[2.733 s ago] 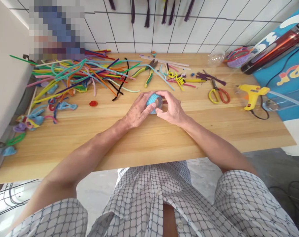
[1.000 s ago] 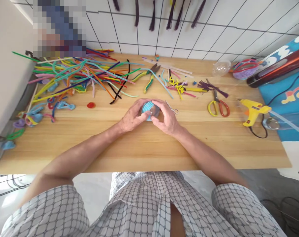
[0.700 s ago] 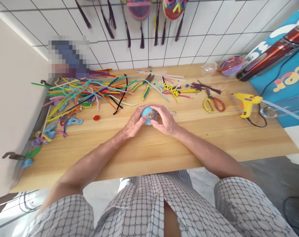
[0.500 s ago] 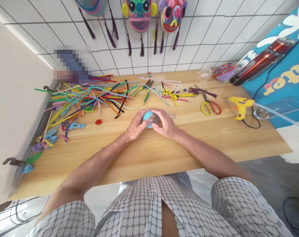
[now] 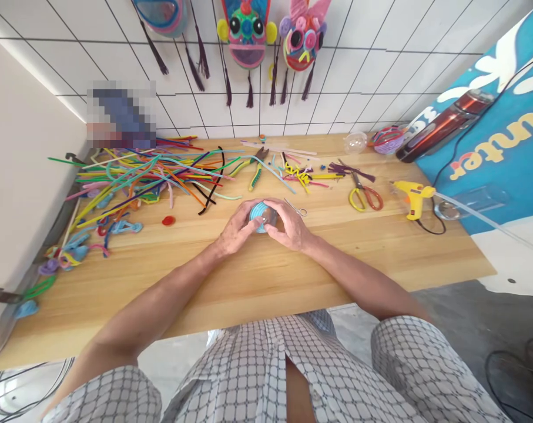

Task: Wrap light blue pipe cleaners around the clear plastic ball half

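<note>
Between both hands, low over the table's middle, is a small clear plastic dome [image 5: 260, 212] partly covered with rows of light blue pipe cleaner. My left hand [image 5: 240, 228] curls around its left side, thumb on the near face. On the opposite side, my right hand [image 5: 289, 226] wraps the dome with its thumb near the front. A small pair of metal tweezers or scissors [image 5: 299, 209], partly hidden, lies just behind my right hand. Beyond the hands rest green-and-yellow pliers [image 5: 256, 170].
Many coloured pipe cleaners [image 5: 151, 176] are heaped at the left. A red disc [image 5: 168, 220] lies before them. Right of centre are scissors [image 5: 365, 194], a yellow glue gun [image 5: 416, 197] and a red thermos [image 5: 445, 126]. Decorated masks [image 5: 247, 35] hang on the tiled wall.
The camera view has shifted slightly, so the table's contents appear a little to the left. Both hands keep their hold on the dome, with little visible movement.
</note>
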### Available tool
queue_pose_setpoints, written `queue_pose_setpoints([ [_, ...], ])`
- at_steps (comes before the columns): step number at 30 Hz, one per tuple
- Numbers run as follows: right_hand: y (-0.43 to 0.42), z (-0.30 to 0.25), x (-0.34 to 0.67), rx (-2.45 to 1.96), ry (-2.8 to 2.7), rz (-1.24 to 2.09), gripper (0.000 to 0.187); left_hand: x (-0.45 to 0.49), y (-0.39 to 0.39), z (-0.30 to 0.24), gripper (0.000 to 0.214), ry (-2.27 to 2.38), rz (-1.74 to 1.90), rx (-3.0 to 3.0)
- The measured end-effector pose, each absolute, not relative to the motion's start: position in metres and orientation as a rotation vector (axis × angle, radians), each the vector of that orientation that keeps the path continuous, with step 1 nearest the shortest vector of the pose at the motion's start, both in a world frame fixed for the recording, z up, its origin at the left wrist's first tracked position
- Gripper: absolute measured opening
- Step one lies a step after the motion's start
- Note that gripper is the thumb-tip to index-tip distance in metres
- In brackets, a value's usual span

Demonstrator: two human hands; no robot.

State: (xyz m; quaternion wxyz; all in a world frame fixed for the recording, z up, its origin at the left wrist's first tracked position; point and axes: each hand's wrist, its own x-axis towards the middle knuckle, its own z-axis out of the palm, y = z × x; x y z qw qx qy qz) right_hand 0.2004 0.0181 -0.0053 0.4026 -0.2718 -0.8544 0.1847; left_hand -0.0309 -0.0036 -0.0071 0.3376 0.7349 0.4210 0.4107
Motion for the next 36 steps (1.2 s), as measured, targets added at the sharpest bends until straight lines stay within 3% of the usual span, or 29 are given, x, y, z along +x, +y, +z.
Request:
queue_pose_setpoints([
  [36,0.0129,0.0002,0.1982,-0.826,-2.109,0.49,0.059,-0.03,-0.0054,-0.0022,0.069,1.002,1.066,1.985],
])
